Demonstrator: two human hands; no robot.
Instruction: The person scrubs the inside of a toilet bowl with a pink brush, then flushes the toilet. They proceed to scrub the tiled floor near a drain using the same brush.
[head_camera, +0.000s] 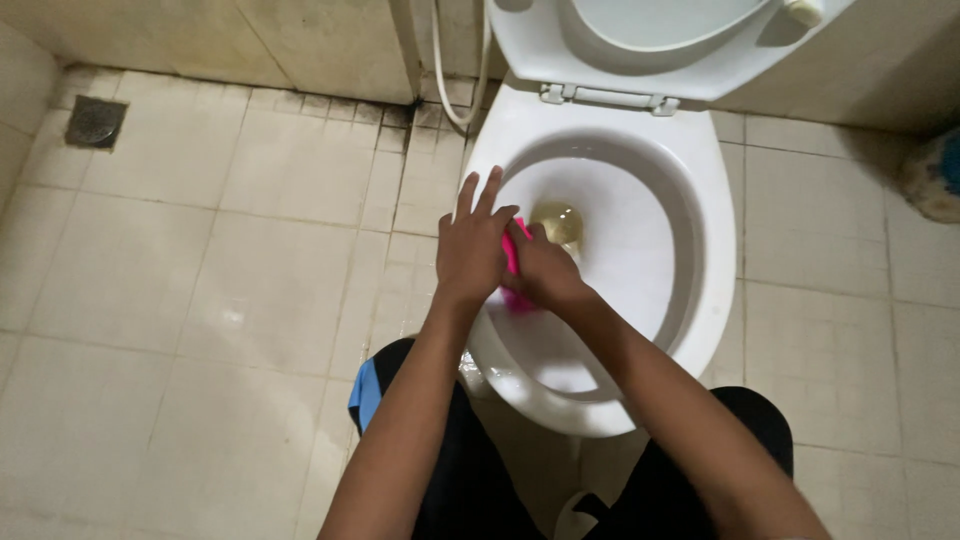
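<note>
Left hand (470, 250), fingers spread, and right hand (543, 275) clasp a bright pink cloth (513, 258) on the white ceramic toilet bowl's (715, 260) left rim.

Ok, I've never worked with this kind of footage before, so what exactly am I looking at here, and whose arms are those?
There is one picture, from a camera worn on a person's head, looking down. The two bare arms are that person's own. Below them is a white toilet bowl with its lid raised, on a tiled floor with a drain in the far left corner. The left hand and right hand meet over the bowl's left rim, with a pink object between them. It is mostly hidden, so I cannot tell what it is, or which hand grips it.
</note>
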